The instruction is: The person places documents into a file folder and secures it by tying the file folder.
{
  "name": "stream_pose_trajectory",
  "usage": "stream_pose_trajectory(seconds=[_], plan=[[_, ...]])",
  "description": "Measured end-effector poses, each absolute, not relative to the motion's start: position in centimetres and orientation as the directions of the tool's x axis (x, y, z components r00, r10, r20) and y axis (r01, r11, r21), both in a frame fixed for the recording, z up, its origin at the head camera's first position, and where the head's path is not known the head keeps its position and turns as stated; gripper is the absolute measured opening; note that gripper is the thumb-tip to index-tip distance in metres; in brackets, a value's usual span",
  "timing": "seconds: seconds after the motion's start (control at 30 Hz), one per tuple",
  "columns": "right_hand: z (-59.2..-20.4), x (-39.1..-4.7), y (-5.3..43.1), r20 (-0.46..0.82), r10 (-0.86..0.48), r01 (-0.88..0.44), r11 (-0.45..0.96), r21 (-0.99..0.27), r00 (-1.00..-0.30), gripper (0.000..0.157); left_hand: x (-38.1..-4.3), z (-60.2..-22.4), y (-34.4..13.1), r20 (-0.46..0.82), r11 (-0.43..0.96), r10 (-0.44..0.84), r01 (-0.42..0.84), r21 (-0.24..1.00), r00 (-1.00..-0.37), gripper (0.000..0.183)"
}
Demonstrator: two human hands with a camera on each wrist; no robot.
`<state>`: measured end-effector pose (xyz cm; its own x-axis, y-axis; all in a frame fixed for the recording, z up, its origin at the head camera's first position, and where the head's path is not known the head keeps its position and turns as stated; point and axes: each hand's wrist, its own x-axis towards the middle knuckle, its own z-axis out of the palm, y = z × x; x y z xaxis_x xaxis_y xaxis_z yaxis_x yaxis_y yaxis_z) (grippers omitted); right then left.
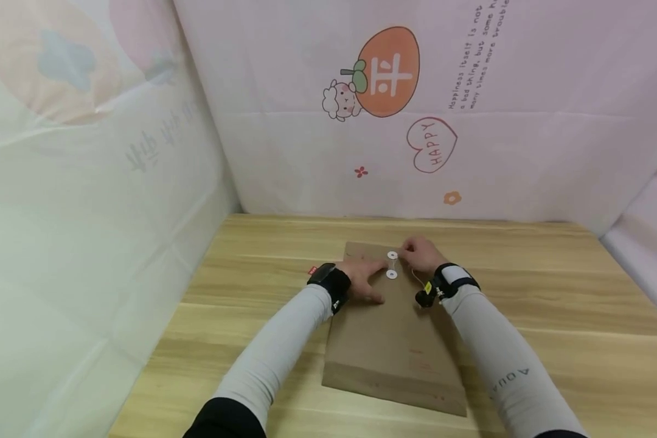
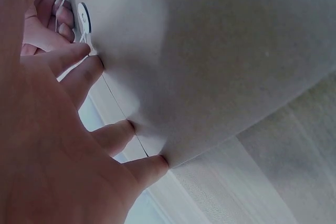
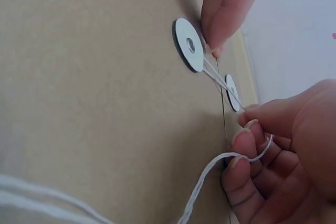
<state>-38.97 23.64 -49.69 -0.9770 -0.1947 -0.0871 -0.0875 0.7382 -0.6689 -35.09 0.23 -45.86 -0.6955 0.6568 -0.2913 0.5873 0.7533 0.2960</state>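
A brown kraft paper envelope (image 1: 389,340) lies flat on the wooden table, its string-tie end away from me. Two white disc buttons (image 1: 391,274) sit near that end, one on either side of the flap edge. My left hand (image 1: 364,277) rests on the envelope with fingers spread, its fingertips pressing along the flap edge beside the buttons. My right hand (image 1: 423,252) pinches a white string (image 3: 202,177) between thumb and fingertips close to the buttons. From the nearer button the string runs to those fingertips, and its loose length trails below the hand.
The wooden table (image 1: 241,340) extends around the envelope on all sides. Behind it hangs a white printed cloth (image 1: 285,152), and another pale cloth (image 1: 87,255) drops along the left. A small red tag (image 1: 312,271) shows beside the left wrist strap.
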Motion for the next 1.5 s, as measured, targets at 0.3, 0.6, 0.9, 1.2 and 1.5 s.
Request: stream_pose_trajectory(seconds=[0.3, 0.6, 0.9, 1.2, 1.5], plan=[[-49.1, -38.5, 23.5, -0.091, -0.158, -0.052, 0.720, -0.692, -0.983, 0.025, -35.8, -46.5, 0.6, -0.320, 0.775, 0.631, 0.562, 0.287, -0.707, 0.087], [-49.3, -38.1, 24.9, -0.114, -0.279, -0.129, 0.719, -0.683, -0.953, 0.023, -34.8, -46.6, 0.1, -0.317, 0.773, 0.633, 0.554, 0.309, -0.706, 0.085], [-47.6, -37.4, 25.3, -0.141, -0.453, -0.282, 0.738, -0.613, -0.881, 0.018, -33.2, -45.9, -0.2, -0.366, 0.769, 0.639, 0.569, 0.291, -0.677, 0.089], [-47.6, -37.2, 24.7, -0.136, -0.438, -0.262, 0.728, -0.634, -0.888, 0.014, -31.5, -45.8, 0.3, -0.356, 0.745, 0.665, 0.618, 0.252, -0.657, 0.089], [-48.0, -37.0, 23.3, -0.179, -0.369, -0.173, 0.741, -0.649, -0.912, 0.018, -32.8, -45.7, 1.5, -0.248, 0.687, 0.726, 0.694, 0.215, -0.641, 0.060]])
